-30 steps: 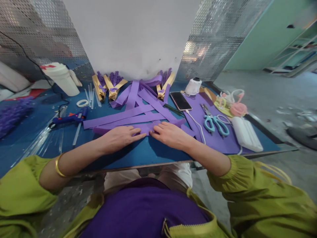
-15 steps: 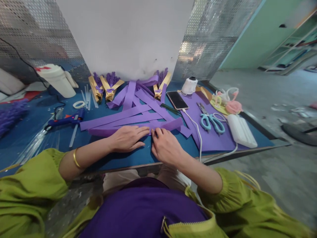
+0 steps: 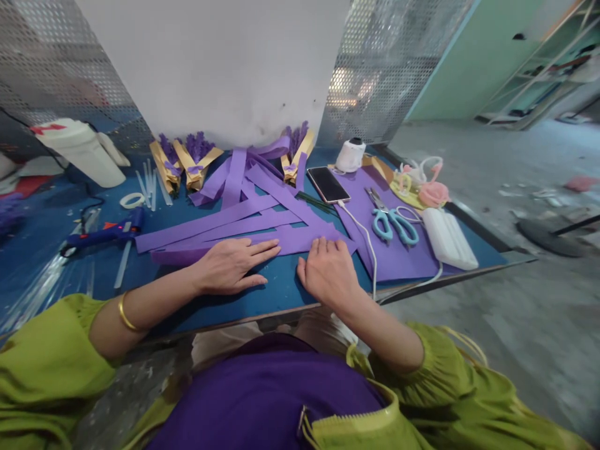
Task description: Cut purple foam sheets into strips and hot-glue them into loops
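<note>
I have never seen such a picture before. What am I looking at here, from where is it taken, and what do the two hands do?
There is no machine here. A camera worn on a person's head looks forward and down, so you see that person's own arms in green sleeves. The left hand and the right hand both lie flat, palms down, on a long purple strip on the blue table; neither grips anything. More purple strips lie crossed behind it. To the right are a phone with a white cable, blue scissors and a white box. To the left lies a blue glue gun.
</note>
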`<control>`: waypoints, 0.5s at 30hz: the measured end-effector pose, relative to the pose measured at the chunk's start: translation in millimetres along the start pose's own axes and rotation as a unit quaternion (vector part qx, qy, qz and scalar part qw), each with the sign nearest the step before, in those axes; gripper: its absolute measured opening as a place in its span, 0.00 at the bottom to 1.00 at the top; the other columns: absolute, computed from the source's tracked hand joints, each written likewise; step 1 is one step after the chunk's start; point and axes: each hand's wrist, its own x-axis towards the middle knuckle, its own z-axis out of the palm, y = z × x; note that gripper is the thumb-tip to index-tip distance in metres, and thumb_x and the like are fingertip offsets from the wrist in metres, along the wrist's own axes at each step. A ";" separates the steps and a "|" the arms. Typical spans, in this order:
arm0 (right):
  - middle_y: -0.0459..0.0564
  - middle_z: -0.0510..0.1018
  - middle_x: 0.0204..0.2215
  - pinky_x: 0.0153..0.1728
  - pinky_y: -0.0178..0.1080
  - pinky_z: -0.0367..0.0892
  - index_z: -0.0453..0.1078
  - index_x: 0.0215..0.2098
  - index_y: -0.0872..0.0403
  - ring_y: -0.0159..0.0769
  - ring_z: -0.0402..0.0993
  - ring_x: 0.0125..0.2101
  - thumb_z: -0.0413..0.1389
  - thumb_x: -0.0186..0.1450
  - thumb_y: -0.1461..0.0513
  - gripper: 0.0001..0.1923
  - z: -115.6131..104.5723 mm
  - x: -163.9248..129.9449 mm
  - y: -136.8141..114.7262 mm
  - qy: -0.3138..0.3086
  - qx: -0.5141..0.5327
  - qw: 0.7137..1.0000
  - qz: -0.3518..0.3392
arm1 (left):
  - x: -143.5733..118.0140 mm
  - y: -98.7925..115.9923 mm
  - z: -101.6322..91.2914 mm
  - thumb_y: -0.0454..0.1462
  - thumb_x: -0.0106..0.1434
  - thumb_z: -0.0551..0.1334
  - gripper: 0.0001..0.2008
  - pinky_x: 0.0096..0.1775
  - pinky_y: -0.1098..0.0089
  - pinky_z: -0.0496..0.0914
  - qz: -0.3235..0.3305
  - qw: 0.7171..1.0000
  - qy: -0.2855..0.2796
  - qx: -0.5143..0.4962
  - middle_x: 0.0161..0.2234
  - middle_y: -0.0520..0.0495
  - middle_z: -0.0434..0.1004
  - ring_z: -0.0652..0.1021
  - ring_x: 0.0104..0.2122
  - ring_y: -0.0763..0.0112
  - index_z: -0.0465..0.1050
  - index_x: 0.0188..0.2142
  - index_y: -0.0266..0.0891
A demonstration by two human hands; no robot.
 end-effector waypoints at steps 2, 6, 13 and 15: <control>0.79 0.74 0.54 0.53 0.54 0.58 0.67 0.57 0.79 0.61 0.73 0.51 0.43 0.72 0.58 0.30 4.8 -3.6 7.3 0.011 0.008 1.000 0.008 | -0.1 0.2 -0.1 0.56 0.71 0.47 0.34 0.53 0.61 0.64 0.000 1.000 -0.002 -0.001 0.71 0.48 0.52 0.74 0.51 0.57 0.52 0.71 0.44; 0.73 0.72 0.58 0.58 0.52 0.56 0.67 0.60 0.75 0.57 0.70 0.56 0.44 0.73 0.60 0.28 14.2 -11.1 24.0 0.035 0.050 0.998 0.007 | -1.4 0.1 0.8 0.56 0.71 0.47 0.34 0.53 0.61 0.64 -0.002 1.000 0.002 -0.006 0.71 0.47 0.53 0.74 0.52 0.56 0.51 0.71 0.44; 0.54 0.80 0.49 0.46 0.40 0.65 0.76 0.50 0.54 0.43 0.75 0.47 0.51 0.71 0.61 0.14 20.9 3.7 69.9 0.058 0.208 0.972 0.086 | 6.3 0.3 -4.4 0.56 0.72 0.47 0.31 0.50 0.65 0.68 -0.001 1.000 0.012 -0.014 0.67 0.43 0.63 0.75 0.54 0.59 0.60 0.66 0.43; 0.54 0.79 0.46 0.43 0.39 0.65 0.76 0.49 0.55 0.41 0.76 0.44 0.57 0.68 0.61 0.13 22.9 13.1 82.1 0.034 0.242 0.965 0.099 | 17.3 1.8 -6.4 0.53 0.73 0.46 0.26 0.44 0.67 0.70 -0.001 1.000 0.018 -0.007 0.62 0.43 0.69 0.77 0.51 0.61 0.67 0.59 0.41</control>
